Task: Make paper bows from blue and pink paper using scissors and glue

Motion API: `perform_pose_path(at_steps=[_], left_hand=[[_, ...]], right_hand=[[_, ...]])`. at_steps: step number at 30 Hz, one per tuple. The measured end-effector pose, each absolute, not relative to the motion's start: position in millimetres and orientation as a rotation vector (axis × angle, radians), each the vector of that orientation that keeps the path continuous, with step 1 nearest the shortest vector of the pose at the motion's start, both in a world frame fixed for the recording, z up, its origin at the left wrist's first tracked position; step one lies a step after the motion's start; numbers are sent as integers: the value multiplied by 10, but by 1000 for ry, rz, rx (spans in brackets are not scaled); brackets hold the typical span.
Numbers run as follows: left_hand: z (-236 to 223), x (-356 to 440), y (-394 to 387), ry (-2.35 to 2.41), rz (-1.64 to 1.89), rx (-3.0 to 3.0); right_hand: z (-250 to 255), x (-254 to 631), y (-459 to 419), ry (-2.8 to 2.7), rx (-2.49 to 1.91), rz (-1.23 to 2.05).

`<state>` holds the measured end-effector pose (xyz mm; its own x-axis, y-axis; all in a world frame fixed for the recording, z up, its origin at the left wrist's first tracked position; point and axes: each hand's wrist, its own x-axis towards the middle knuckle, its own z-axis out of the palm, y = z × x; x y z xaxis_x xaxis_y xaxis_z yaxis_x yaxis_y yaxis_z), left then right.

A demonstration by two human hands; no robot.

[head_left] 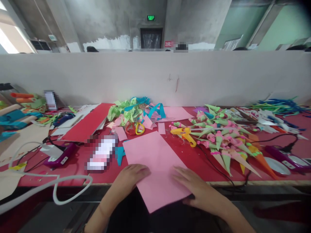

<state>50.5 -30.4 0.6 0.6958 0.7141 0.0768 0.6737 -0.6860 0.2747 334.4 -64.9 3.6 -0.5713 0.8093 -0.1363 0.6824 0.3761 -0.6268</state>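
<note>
Squarely before the person, a smooth pink sheet (pixel 153 152) lies across the middle of the front edge of the red worktop (pixel 204 174), turned cornerwise, its near corner jutting past that edge. The left hand (pixel 134 171) lays its fingers over the sheet's left border; its thumb is hard to make out, so I cannot tell whether it pinches the paper. The right hand (pixel 190 183) spreads slightly parted fingers on the sheet's right side, the thumb low by the right corner; whether it clamps the paper I cannot tell either.

Just left of the sheet lie a jagged blue scrap (pixel 120 155) and a blurred phone (pixel 103 152), near the front edge. Beyond the sheet, toward the back edge, sit crinkled pale-green paper (pixel 119 113), curling blue strips (pixel 159 111) and scissors (pixel 143 132) with rounded red and yellow handles.

To the right, a yellow glue gun (pixel 186 133) of hard plastic rests beside a heap of pointed paper cones (pixel 225 158), green, pink and orange, some ruffled at the mouth. A flat, stiff red board (pixel 87 123) slants back toward the left part of the back edge.
</note>
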Motion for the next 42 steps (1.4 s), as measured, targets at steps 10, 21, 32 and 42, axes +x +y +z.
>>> perform_pose_path(at_steps=[10, 21, 32, 42], left_hand=[[95, 355, -299, 799, 543, 2161], [-139, 547, -436, 1417, 760, 1837], [-194, 686, -391, 1910, 743, 2529], [-227, 982, -263, 1617, 378, 2661]], right_hand=[[107, 3641, -440, -1964, -1088, 1034], [-170, 3302, -321, -1678, -1620, 837], [-287, 3086, -64, -2049, -1952, 148], [-246, 2950, 8, -2059, -1919, 40]])
